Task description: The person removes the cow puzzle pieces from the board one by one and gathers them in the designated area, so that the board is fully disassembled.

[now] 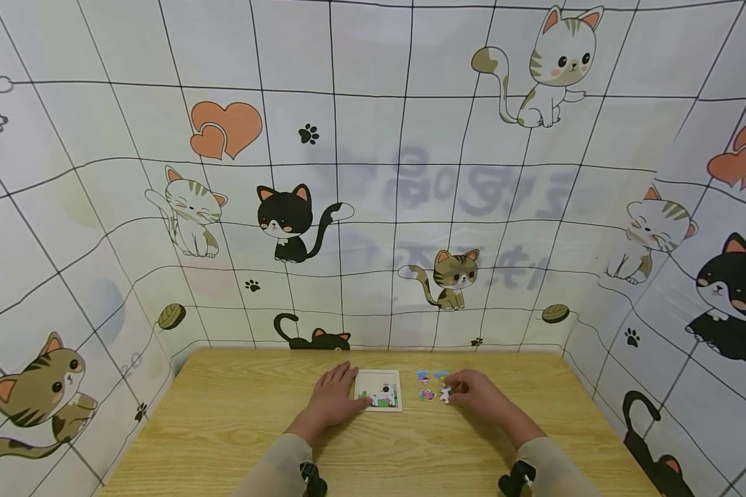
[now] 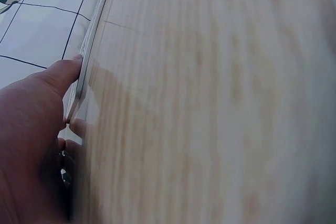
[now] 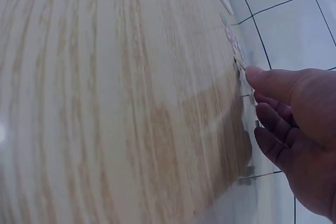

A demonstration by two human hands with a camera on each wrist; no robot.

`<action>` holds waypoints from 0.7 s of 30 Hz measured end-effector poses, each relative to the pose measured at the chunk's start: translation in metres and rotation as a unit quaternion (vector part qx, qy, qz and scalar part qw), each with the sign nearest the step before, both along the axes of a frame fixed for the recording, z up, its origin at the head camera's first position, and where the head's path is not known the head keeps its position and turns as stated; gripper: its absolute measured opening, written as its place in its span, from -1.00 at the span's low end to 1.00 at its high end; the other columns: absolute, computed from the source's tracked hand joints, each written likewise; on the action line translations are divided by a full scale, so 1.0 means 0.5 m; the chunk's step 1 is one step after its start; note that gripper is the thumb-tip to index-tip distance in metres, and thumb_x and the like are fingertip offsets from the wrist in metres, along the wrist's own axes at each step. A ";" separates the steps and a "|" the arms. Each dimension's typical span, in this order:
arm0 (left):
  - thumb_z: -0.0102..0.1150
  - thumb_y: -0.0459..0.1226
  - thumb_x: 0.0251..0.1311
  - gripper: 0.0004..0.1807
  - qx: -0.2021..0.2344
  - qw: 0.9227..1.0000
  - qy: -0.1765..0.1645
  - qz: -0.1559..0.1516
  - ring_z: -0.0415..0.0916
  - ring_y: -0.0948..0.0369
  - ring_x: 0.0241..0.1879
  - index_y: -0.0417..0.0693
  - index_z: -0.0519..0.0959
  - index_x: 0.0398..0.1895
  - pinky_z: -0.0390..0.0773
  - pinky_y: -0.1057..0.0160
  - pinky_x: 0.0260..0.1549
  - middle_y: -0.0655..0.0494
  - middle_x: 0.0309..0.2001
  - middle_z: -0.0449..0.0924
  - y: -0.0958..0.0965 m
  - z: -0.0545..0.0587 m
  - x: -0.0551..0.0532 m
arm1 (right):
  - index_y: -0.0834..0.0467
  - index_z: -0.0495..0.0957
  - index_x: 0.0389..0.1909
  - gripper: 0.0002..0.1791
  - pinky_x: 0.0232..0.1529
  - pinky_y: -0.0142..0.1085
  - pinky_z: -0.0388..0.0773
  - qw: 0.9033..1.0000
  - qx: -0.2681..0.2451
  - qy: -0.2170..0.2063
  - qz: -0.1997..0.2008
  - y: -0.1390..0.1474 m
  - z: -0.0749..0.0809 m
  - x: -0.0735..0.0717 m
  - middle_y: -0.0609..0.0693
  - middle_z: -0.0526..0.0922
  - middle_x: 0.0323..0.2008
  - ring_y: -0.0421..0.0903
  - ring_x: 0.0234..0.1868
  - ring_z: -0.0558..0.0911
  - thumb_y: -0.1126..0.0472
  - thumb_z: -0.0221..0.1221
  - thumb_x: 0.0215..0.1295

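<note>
A small square puzzle board [image 1: 378, 408] with a pale frame lies on the table, a black-and-white animal picture in its lower part. My left hand [image 1: 331, 399] rests along its left side, fingers extended, thumb over the lower left corner. In the left wrist view the thumb [image 2: 65, 72] presses on the board's edge. Right of the board lie several small colourful puzzle pieces [image 1: 427, 395]. My right hand [image 1: 477, 395] is at their right side and pinches a white puzzle piece [image 1: 445, 395] at the thumb tip. Its index fingertip is hidden in the right wrist view.
The wooden table [image 1: 242, 414] stretches out on both sides of my hands. Behind it and at both sides hangs a white cloth [image 1: 373, 207] with grid lines and cartoon cats, close to the table's far edge.
</note>
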State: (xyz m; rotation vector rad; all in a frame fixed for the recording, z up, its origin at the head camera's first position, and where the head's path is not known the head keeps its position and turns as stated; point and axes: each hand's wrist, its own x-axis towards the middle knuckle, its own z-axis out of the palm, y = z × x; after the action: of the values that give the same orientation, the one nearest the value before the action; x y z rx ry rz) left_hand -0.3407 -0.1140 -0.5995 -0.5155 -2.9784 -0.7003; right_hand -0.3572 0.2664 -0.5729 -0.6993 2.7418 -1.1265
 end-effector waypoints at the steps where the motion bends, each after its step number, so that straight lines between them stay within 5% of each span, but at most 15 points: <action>1: 0.18 0.29 0.25 -0.04 0.002 1.000 0.001 0.000 0.04 -0.16 0.52 -0.11 0.27 0.53 0.04 -0.31 0.40 -0.18 0.55 0.11 0.000 -0.003 -0.001 | 0.25 0.63 0.14 -0.63 -0.26 -0.30 0.54 1.000 0.004 0.003 0.001 0.000 -0.001 0.000 0.07 0.62 -0.10 -0.09 -0.20 0.54 0.28 0.33 0.34; 11: 0.06 0.43 0.21 0.02 -0.002 1.000 0.023 0.006 0.03 -0.09 0.53 -0.04 0.25 0.55 0.03 -0.27 0.42 -0.10 0.56 0.10 -0.002 -0.038 -0.018 | 0.26 0.63 0.12 -0.65 -0.25 -0.27 0.50 0.999 0.035 0.020 -0.001 -0.006 0.000 0.004 0.03 0.59 -0.16 -0.13 -0.23 0.49 0.33 0.32 0.33; 21: 0.04 0.43 0.22 0.02 -0.002 1.000 0.023 0.003 0.04 -0.12 0.52 -0.05 0.26 0.54 0.06 -0.30 0.40 -0.14 0.55 0.12 -0.002 -0.033 -0.013 | 0.26 0.60 0.13 -0.67 -0.23 -0.24 0.50 0.999 0.032 0.005 -0.008 -0.010 0.001 0.004 0.06 0.56 -0.11 -0.07 -0.19 0.49 0.37 0.27 0.36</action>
State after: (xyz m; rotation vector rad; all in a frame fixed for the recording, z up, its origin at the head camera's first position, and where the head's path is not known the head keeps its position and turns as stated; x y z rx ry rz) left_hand -0.3472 -0.1151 -0.6158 -0.5165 -2.9379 -0.6710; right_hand -0.3553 0.2614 -0.5723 -0.6771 2.7826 -1.0353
